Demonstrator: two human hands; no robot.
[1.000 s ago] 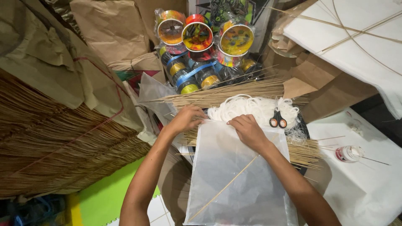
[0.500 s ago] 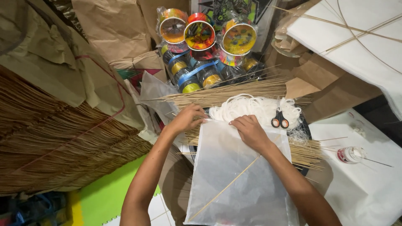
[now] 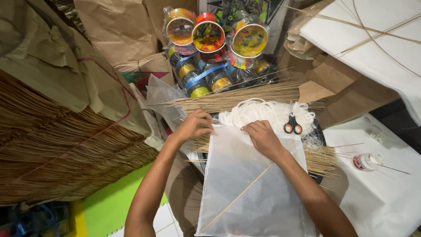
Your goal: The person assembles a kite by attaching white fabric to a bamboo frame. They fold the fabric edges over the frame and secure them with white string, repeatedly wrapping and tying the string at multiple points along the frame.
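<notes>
- A large stack of thin straw-coloured sticks (image 3: 57,153) fills the left side, with crumpled brown paper (image 3: 66,66) draped over its top; green floor (image 3: 109,206) shows below its edge.
- The left hand (image 3: 193,126) sits at the top left corner of the white translucent sheet (image 3: 245,188), fingers curled together and pinching that edge.
- The sheet lies flat in front of the person, a thin bamboo stick (image 3: 239,197) running diagonally across it.
- The right hand (image 3: 262,137) rests palm down on the sheet's top edge, fingers close together and pressed flat.
- Just beyond the hands lie a bundle of sticks (image 3: 237,98) and a heap of white string (image 3: 263,112), leaving little room past the top edge.
- Scissors (image 3: 292,125) with orange-and-black handles rest on the string.
- A small glue bottle (image 3: 366,161) lies on white paper (image 3: 386,197) at the right.
</notes>
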